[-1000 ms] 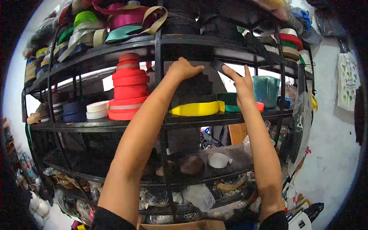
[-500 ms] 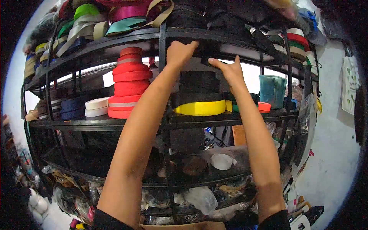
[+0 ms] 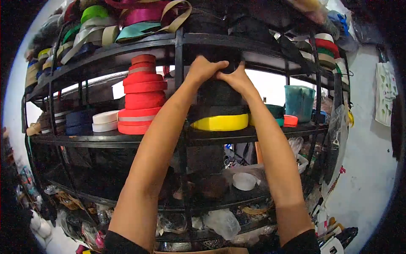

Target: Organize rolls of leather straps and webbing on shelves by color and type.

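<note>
Both hands are raised to the top of a stack of black webbing rolls (image 3: 218, 95) on the middle shelf, right of the central post. My left hand (image 3: 204, 70) is on the left of a dark roll (image 3: 230, 65) at the top, its thumb pointing right across the front. On the roll's right side is my right hand (image 3: 237, 79), its thumb crossing left just below the other thumb. The fingers of both hands curl behind the roll, largely hidden. The roll's outline is hard to make out against the dark shelf. In front of the stack's base lies a yellow roll (image 3: 222, 122).
Left of the post (image 3: 179, 63) rises a stack of red rolls (image 3: 144, 99), beside white rolls (image 3: 105, 120) and navy rolls (image 3: 79, 122). A teal container (image 3: 299, 103) and a small orange roll (image 3: 290, 121) stand to the right. The upper shelf edge (image 3: 237, 42) passes close above my hands.
My hands have come together over the black stack; the right moved left and down, the left slightly down. The dark piece near my right hand now sits between both hands atop the stack.
</note>
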Demonstrator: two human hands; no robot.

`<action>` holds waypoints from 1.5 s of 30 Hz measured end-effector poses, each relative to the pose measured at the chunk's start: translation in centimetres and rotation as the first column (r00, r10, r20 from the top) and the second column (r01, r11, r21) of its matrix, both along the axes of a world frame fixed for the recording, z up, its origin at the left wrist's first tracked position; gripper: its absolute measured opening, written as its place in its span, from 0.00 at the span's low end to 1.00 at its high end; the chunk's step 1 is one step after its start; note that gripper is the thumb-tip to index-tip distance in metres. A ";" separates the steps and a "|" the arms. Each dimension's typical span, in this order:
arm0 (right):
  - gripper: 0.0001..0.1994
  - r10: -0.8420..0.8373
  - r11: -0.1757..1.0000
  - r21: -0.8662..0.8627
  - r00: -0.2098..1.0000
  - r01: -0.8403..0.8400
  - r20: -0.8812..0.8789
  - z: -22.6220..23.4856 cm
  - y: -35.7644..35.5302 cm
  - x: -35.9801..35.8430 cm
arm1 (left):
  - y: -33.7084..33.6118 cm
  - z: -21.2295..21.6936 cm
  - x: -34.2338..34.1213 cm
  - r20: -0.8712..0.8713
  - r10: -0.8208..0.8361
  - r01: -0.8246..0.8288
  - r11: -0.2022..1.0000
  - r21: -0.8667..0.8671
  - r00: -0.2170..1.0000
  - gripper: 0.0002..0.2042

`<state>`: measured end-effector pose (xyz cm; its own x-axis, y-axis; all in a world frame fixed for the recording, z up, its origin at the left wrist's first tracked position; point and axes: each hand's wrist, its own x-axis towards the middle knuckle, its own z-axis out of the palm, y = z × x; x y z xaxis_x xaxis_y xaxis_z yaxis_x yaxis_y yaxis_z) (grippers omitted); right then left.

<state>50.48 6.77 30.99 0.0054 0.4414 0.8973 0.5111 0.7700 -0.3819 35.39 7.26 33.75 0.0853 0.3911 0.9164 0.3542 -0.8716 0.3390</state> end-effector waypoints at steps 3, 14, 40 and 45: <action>0.63 -0.046 0.996 0.072 0.999 0.046 -0.007 0.2 0.9 0.7 | 0.2 -0.5 0.5 0.029 -0.018 0.018 1.000 -0.019 0.999 0.31; 0.51 0.220 0.973 -0.059 0.975 -0.222 -0.032 -0.2 0.1 0.6 | -0.7 -0.9 -0.1 -0.008 -0.088 0.086 0.991 -0.102 0.996 0.25; 0.18 0.216 0.106 -0.916 0.908 -0.387 -0.359 -59.5 -25.0 4.8 | -26.3 -49.6 -17.8 -0.163 0.300 -0.314 0.570 -0.759 0.940 0.12; 0.11 -0.065 -0.003 -0.960 0.958 -0.280 -0.279 -69.4 -30.5 3.2 | -39.0 -64.9 -18.1 -0.346 0.375 -0.418 0.127 -0.899 0.860 0.11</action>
<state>53.69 -23.72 -38.45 -0.0631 0.8937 -0.4441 0.2503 -0.4166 -0.8739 17.33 -31.70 -31.11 -0.3587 0.9233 -0.1373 0.5695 0.3330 0.7515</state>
